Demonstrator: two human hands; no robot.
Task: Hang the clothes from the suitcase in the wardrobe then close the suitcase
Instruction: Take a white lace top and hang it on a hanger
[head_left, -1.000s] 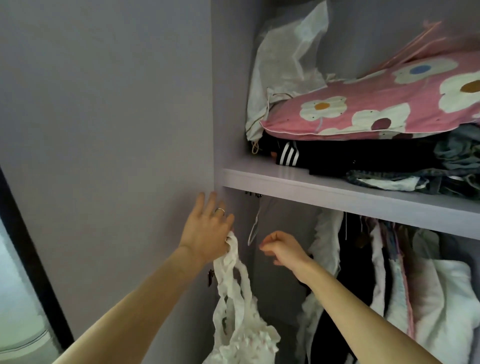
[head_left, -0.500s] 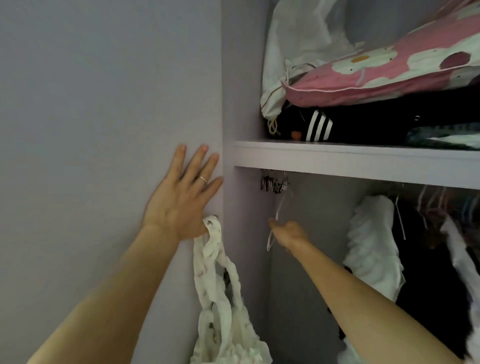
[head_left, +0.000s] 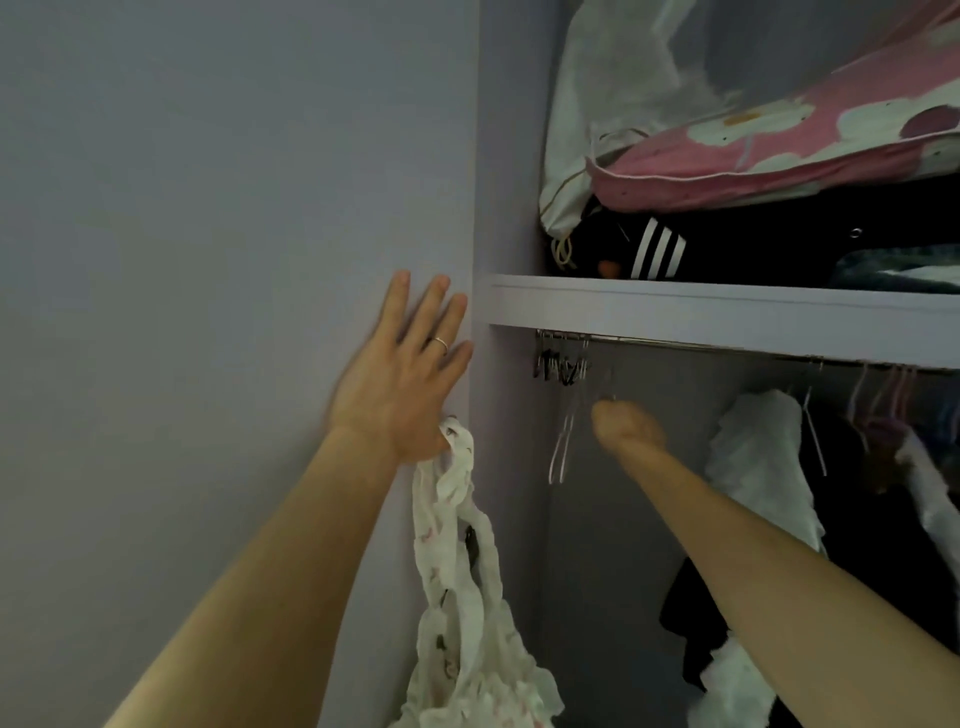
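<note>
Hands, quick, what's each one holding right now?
Left hand: holds white garment.
Right hand: blurred at wire hanger; cannot tell.

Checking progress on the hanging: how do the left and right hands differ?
The left hand lies flat, fingers spread, on the outer panel, holding a white garment beneath it; the right hand is curled, inside by a wire hanger, its grip blurred. Both are raised toward the shelf.

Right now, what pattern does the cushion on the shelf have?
The cushion is pink with white flowers; head view.
</note>
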